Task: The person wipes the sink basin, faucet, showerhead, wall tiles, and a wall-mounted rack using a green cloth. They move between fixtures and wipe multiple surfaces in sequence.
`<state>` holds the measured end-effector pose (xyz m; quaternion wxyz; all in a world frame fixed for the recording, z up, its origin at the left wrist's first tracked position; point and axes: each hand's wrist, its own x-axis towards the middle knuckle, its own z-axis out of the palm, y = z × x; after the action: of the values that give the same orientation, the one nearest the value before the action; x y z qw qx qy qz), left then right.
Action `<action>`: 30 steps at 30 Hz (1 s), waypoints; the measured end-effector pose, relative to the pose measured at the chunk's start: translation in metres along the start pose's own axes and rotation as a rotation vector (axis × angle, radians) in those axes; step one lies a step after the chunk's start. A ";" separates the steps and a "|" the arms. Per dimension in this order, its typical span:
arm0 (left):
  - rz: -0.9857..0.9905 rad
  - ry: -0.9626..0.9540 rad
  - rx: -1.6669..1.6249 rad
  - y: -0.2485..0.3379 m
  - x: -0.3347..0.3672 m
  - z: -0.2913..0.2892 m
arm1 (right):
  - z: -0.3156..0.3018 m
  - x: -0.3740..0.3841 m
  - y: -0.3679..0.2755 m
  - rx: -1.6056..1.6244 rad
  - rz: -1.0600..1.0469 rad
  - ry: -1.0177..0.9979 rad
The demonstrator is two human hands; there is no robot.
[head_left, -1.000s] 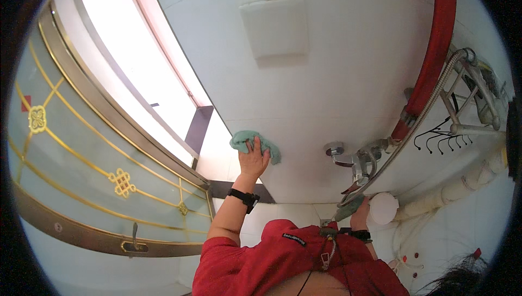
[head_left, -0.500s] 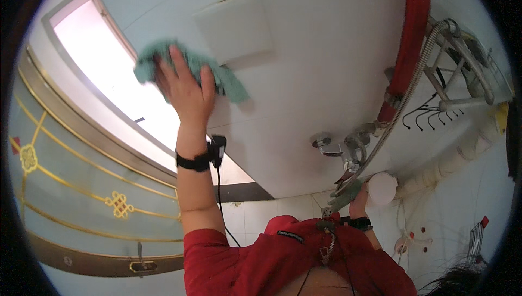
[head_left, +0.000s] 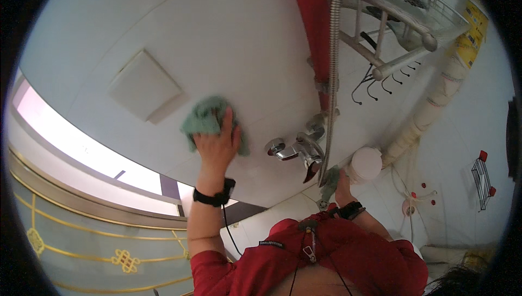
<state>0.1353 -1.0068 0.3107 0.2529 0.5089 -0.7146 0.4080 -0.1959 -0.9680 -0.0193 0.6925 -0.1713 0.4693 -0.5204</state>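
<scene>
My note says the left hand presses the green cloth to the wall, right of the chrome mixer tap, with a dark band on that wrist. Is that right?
One thing is off: the head view shows the green cloth to the left of the chrome mixer tap, not the right. The left hand does press it to the wall, with a dark band on that wrist.
</scene>
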 end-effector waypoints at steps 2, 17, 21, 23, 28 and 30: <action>0.025 0.124 0.058 0.003 0.055 -0.011 | 0.008 -0.015 -0.015 0.133 0.046 -0.043; 0.258 0.110 0.113 0.054 0.184 -0.014 | -0.047 -0.014 -0.038 0.114 -0.124 0.405; 0.329 -0.099 -0.027 0.075 0.122 0.009 | -0.043 -0.021 -0.042 0.146 -0.140 0.413; 0.421 -0.213 -0.085 0.082 0.093 0.020 | -0.037 -0.032 -0.050 0.123 -0.115 0.202; 0.646 -0.470 -0.187 0.085 0.041 0.039 | -0.018 -0.056 -0.064 0.194 -0.134 0.083; 0.729 -0.524 -0.154 0.081 0.035 0.041 | -0.015 -0.061 -0.065 0.238 -0.142 0.093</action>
<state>0.0490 -1.0479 0.2894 -0.0593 0.2900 -0.9151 0.2737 -0.2457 -0.9367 0.0492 0.6469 -0.0962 0.4226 -0.6274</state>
